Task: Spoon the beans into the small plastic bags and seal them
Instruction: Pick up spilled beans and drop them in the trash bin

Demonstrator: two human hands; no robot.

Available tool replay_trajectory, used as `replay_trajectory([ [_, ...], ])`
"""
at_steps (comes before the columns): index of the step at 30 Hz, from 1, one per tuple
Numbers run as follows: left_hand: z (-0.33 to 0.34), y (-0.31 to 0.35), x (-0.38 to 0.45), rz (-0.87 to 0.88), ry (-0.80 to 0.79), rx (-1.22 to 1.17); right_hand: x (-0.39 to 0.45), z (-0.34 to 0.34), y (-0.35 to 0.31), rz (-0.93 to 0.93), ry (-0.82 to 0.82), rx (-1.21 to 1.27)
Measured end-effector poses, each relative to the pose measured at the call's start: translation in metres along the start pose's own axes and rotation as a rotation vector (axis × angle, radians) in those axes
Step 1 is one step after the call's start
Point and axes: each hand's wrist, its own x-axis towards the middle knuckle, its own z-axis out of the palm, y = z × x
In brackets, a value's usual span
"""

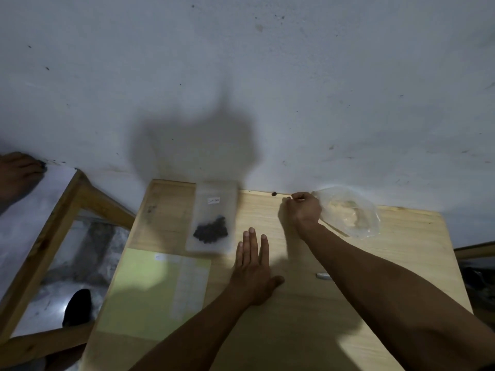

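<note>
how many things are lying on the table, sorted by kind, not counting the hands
small plastic bag with dark beans: 1
large clear plastic bag: 1
stray dark bean by the far edge: 1
yellow-green sheet: 1
small metal item, possibly the spoon, mostly hidden by the right arm: 1
total: 5

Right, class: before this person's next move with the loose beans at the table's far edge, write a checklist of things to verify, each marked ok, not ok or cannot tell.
1. Right hand at the far edge, fingers curled near a stray bean: ok.
2. Bean actually pinched: cannot tell.
3. Second loose bean in view, untouched: ok.
4. Left hand flat on the table, free: ok.
5. Bag with beans lying flat beside the left hand: ok; sealed: cannot tell.
6. Spoon in view: cannot tell.
</note>
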Motion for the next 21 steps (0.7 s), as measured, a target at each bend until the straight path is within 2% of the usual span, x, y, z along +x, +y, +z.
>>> replay_trajectory([
  [5,0.004,-0.004,0.004,0.016,-0.019,0.001,0.009,0.008,0.001,-0.051,0.000,-0.155],
  [14,0.005,-0.006,0.003,0.037,-0.007,0.000,0.012,0.008,0.006,-0.118,-0.034,-0.211],
  [16,0.005,-0.005,0.003,0.037,-0.005,-0.002,0.005,0.006,0.003,-0.046,-0.019,-0.094],
  [17,0.005,-0.005,0.002,0.038,-0.003,-0.003,0.001,0.004,0.002,0.016,-0.042,0.042],
  [19,0.005,-0.005,0.002,0.041,-0.001,-0.004,-0.007,0.000,0.000,0.135,-0.214,0.393],
  [21,0.005,-0.005,0.002,0.043,-0.006,-0.009,-0.012,0.000,-0.001,0.191,-0.336,0.628],
])
